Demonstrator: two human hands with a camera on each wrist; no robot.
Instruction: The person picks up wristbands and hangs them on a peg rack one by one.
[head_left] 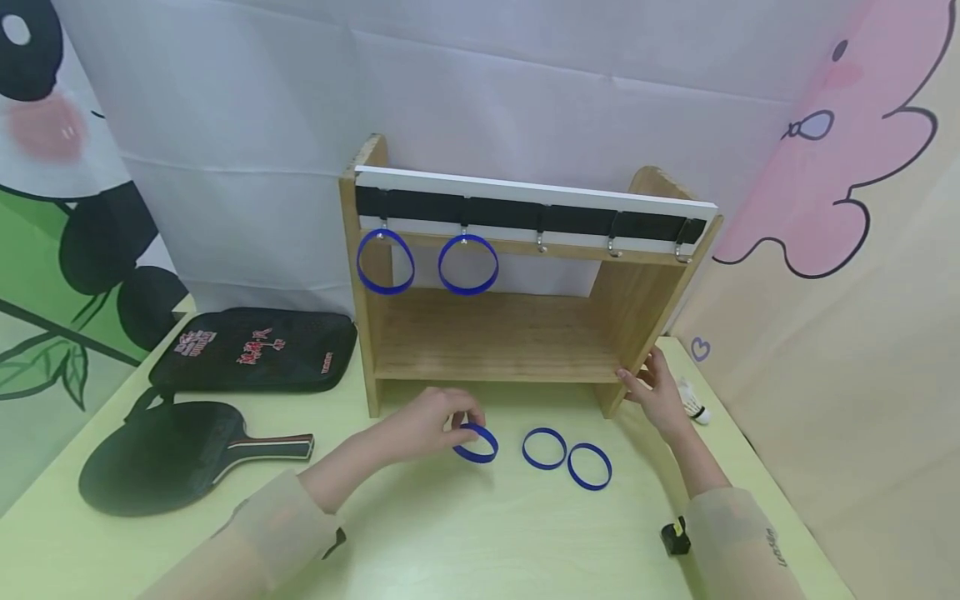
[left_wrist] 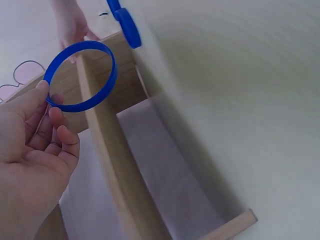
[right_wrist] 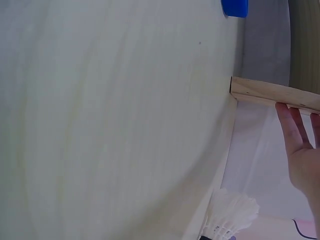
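Note:
My left hand (head_left: 431, 425) pinches a blue ring (left_wrist: 113, 80) between thumb and fingers, tilted over the table in front of the wooden shelf (head_left: 495, 333). My right hand (head_left: 660, 396) holds the shelf's right side panel (right_wrist: 270, 92), thumb at the front edge and fingers along the outer face. Two more blue rings, a left one (head_left: 544, 448) and a right one (head_left: 590, 467), lie side by side on the table. Along the shelf's top, a white and black strip (head_left: 502, 210) carries several metal hooks. Blue rings hang from the two leftmost, one (head_left: 385, 291) beside the other (head_left: 468, 291).
To the left lie a black case (head_left: 255, 350) and a table tennis bat (head_left: 165, 458). A shuttlecock (head_left: 693, 404) is beyond my right hand, and a small black object (head_left: 676, 538) lies by the right sleeve. A white cloth (head_left: 525, 108) hangs behind the shelf.

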